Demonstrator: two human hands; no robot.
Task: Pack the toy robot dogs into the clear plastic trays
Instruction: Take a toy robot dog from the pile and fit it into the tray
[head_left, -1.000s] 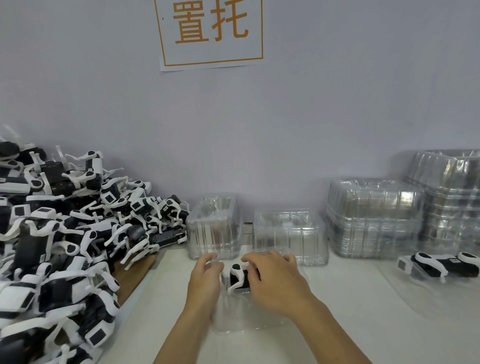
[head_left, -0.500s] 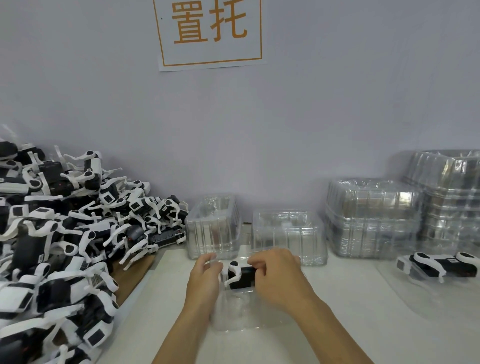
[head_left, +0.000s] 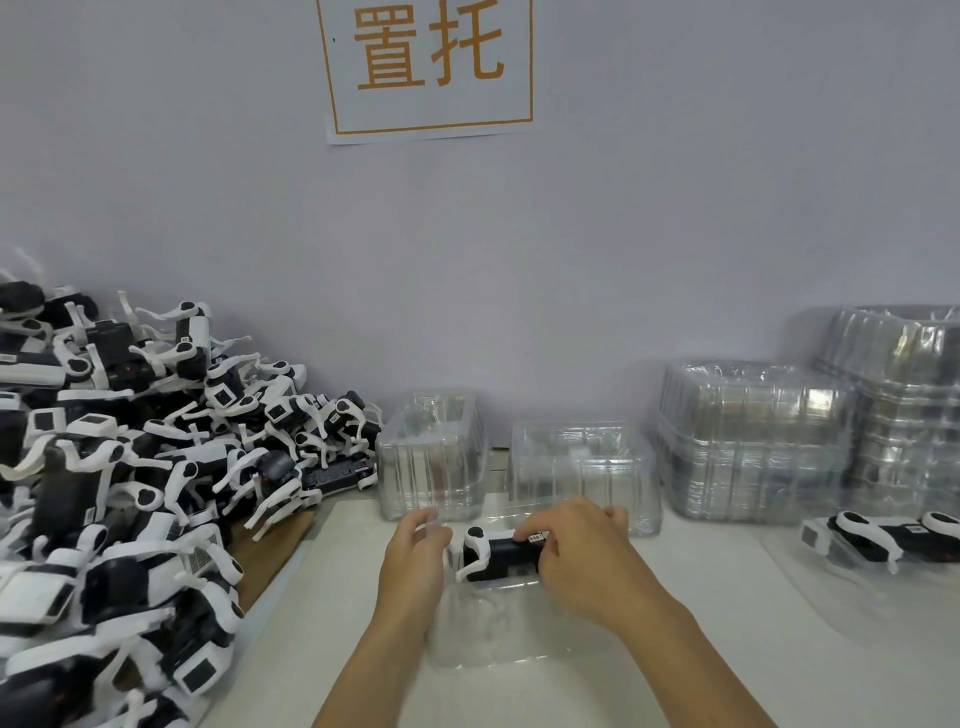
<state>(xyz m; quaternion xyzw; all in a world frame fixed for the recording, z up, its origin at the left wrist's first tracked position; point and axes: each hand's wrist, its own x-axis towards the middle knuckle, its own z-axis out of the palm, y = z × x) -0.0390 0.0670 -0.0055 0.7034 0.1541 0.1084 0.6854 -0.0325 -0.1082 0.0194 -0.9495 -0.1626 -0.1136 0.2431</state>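
Observation:
A black-and-white toy robot dog (head_left: 493, 558) lies on its side at the far end of a clear plastic tray (head_left: 488, 629) on the white table in front of me. My right hand (head_left: 582, 561) grips the dog's right end, fingers curled over its top. My left hand (head_left: 415, 561) holds the tray's left edge, fingers curled beside the dog's white leg. A big heap of robot dogs (head_left: 119, 493) fills the left side. Another dog (head_left: 893, 540) lies in a clear tray (head_left: 852, 597) at the far right.
Two stacks of clear trays (head_left: 431, 457) (head_left: 582, 467) stand just behind my hands. Taller stacks (head_left: 753, 441) (head_left: 909, 405) line the wall at the right. A paper sign (head_left: 431, 67) hangs on the grey wall. A brown board (head_left: 275, 551) shows under the heap.
My right hand has turned and pushed the dog lower into the tray's far end, showing more of its black body. My left hand stays on the tray's left edge.

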